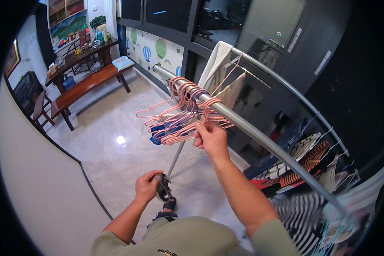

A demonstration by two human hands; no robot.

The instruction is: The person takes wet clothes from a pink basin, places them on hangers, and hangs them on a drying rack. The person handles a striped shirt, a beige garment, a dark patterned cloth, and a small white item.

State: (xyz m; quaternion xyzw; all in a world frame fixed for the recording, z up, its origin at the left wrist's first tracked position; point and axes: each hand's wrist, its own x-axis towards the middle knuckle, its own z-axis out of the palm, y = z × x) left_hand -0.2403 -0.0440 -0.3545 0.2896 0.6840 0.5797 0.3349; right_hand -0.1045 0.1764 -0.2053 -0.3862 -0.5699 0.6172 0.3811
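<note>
My left hand (146, 188) is closed around a bunched grey-brown cloth item (164, 192), low in front of my body; its folds hide what kind of garment it is. Higher up, my right hand (213, 140) pinches a pink clothes hanger (176, 138) just below its hook, at the near end of a row. Several pink hangers and at least one purple hanger (196, 101) hang by their hooks from a metal rail (259, 132). A blue item (156, 134) shows behind the hangers, partly covered by them.
A second rail (275, 75) runs behind, bearing a pale towel (216, 64) and, further right, several garments (294, 163). Striped clothing (299, 217) hangs close at lower right. A slanted metal leg (176, 158) reaches the tiled floor (115, 166). Left stand a wooden bench (89, 83) and a white partition (41, 166).
</note>
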